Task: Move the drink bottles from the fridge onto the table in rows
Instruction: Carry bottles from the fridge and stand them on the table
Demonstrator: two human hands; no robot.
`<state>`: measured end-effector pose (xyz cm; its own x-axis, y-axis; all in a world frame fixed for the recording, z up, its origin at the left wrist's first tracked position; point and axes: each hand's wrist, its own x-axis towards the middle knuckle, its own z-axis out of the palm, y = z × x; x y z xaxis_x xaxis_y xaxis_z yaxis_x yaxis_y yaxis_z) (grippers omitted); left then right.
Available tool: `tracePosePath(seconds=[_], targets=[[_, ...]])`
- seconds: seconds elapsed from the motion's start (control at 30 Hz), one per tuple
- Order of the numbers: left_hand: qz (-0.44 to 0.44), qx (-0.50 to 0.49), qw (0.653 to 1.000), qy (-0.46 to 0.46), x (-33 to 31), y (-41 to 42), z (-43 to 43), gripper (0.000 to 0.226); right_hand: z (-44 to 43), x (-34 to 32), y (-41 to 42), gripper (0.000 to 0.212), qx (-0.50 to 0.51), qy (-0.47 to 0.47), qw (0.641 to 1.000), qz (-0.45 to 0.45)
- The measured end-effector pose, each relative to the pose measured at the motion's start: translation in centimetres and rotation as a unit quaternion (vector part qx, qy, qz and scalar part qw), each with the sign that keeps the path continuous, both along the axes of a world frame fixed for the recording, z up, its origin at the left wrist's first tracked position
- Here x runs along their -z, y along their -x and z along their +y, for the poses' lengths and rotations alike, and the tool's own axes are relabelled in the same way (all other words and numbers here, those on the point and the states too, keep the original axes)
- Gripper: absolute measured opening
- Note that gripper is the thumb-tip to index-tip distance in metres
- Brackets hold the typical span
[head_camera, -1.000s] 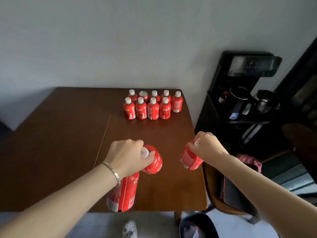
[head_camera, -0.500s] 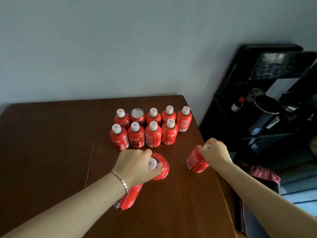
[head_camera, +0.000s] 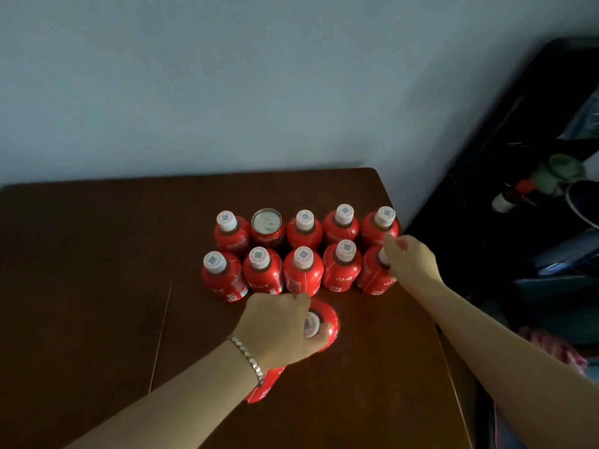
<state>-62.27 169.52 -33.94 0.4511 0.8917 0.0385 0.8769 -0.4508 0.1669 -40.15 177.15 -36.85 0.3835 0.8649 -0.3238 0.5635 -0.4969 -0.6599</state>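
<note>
Red drink bottles with white caps stand in two rows on the brown table (head_camera: 97, 286). The back row (head_camera: 304, 230) also holds one red can (head_camera: 267, 226). My right hand (head_camera: 410, 265) grips the cap of a red bottle (head_camera: 374, 280) that stands at the right end of the front row (head_camera: 303, 270). My left hand (head_camera: 278, 328) holds two more red bottles just in front of the rows. It pinches one (head_camera: 327, 325) at the cap, while the other (head_camera: 265, 384) sticks out under my wrist.
The table's right edge (head_camera: 453, 367) runs close under my right forearm. Beyond it stands a dark shelf unit (head_camera: 518, 140) with a small red-capped bottle (head_camera: 509, 199). Something pink (head_camera: 551, 348) lies lower right. A wall backs the table.
My right hand has carried its bottle forward to the right end of the front row. My left hand has moved forward with its two bottles, close to the rows.
</note>
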Motion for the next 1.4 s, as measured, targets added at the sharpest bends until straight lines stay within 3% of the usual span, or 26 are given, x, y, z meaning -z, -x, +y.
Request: tracePosePath(seconds=[0.1,0.13,0.2,0.27,0.4,0.5,0.53,0.6,0.67,0.7,0.77,0.83,1.0,1.17,1.23,1.33,1.4], targets=[[-0.016,0.008,1.0,-0.022,0.3,0.0,0.6,0.04,-1.0,1.0,-0.7,0.069,0.073,0.075,0.994,0.039],[-0.023,0.012,0.999,-0.028,0.4,0.0,0.7,0.039,-1.2,1.4,-0.7,0.076,0.107,0.116,0.982,0.107],[-0.024,0.016,0.999,-0.031,0.7,0.1,0.8,0.038,-1.4,1.9,-0.2,0.081,0.193,0.142,0.923,0.3],[-0.017,0.02,0.999,-0.029,0.9,0.2,0.7,0.038,-1.1,1.9,0.2,0.077,0.235,0.113,0.891,0.372],[0.002,0.025,1.0,-0.019,0.8,0.7,0.3,0.04,-1.1,1.8,0.1,0.076,0.256,0.127,0.899,0.33],[0.001,0.028,0.999,-0.033,0.4,1.5,0.0,0.04,-3.3,0.6,1.2,0.044,0.203,0.199,0.926,0.248],[0.0,0.03,0.999,-0.033,0.2,1.8,-0.1,0.04,-4.8,0.3,2.1,0.032,0.127,0.236,0.935,0.232],[-0.003,0.034,0.999,-0.031,0.1,2.3,-0.3,0.042,-7.9,0.6,4.5,0.062,-0.117,0.26,0.942,0.175],[0.0,0.039,0.999,-0.037,0.2,2.8,-0.5,0.042,-10.0,1.6,7.5,0.097,-0.321,0.137,0.935,0.068],[0.002,0.044,0.998,-0.035,0.4,3.0,-0.6,0.041,-10.8,1.8,8.9,0.101,-0.357,0.065,0.932,0.027],[0.007,0.048,0.998,-0.032,0.7,3.4,-0.8,0.039,-11.2,2.5,11.2,0.095,-0.342,-0.009,0.94,-0.012],[0.035,0.037,0.998,-0.033,0.8,4.2,-0.8,0.042,-11.0,3.3,12.8,0.089,-0.304,-0.026,0.952,-0.023],[0.009,-0.125,0.991,0.046,2.7,8.4,-0.7,0.063,-10.9,4.9,16.2,0.078,-0.162,-0.027,0.985,0.046],[-0.197,-0.288,0.931,0.103,4.4,10.3,-1.3,0.069,-10.8,5.9,17.6,0.096,-0.104,-0.031,0.99,0.087],[-0.253,-0.336,0.892,0.164,5.1,10.6,-1.5,0.071,-10.6,5.8,17.8,0.1,-0.092,-0.033,0.988,0.12],[-0.355,-0.385,0.805,0.279,5.3,10.7,-1.8,0.064,-10.0,5.5,18.0,0.097,-0.085,-0.031,0.984,0.153],[-0.375,-0.381,0.791,0.297,5.3,10.9,-1.5,0.063,-9.4,5.3,18.0,0.092,-0.082,-0.022,0.983,0.164]])
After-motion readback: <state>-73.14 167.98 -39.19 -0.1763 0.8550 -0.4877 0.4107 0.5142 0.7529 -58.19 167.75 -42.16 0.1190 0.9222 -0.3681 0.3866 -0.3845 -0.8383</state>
